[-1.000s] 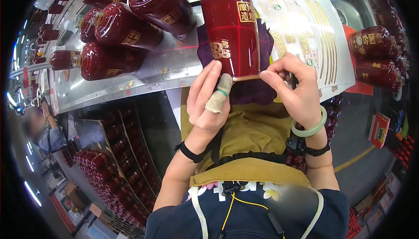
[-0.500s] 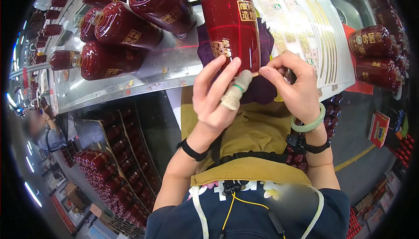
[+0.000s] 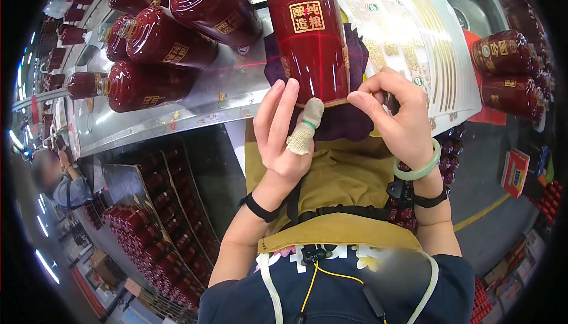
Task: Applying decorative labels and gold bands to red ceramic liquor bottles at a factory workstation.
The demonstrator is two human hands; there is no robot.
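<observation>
A dark red glass bottle (image 3: 307,46) with a square gold label lies on a bunched purple cloth (image 3: 358,120), its base toward me. Along the base edge runs a thin gold strip (image 3: 338,104). At the base's left corner is my left hand (image 3: 287,126), open, two fingers stretched out beside the glass. Its thumb, in a knitted cover with a green band, touches the base edge. My right hand (image 3: 399,111) is closed in a pinch at the right corner, thumb and forefinger on the strip's end. The other right fingers curl out of sight.
Several more red bottles (image 3: 171,43) crowd the metal table (image 3: 148,126) on the left. To the right lie sheets of gold stickers (image 3: 408,40) and a row of gold strips (image 3: 447,69). More bottles (image 3: 509,90) rest on red material beyond. A sink (image 3: 479,4) is at the far right.
The bottle has turned about its length, bringing the square label from its right side toward the middle. My left hand has slid left and slightly down; my right hand has barely moved.
</observation>
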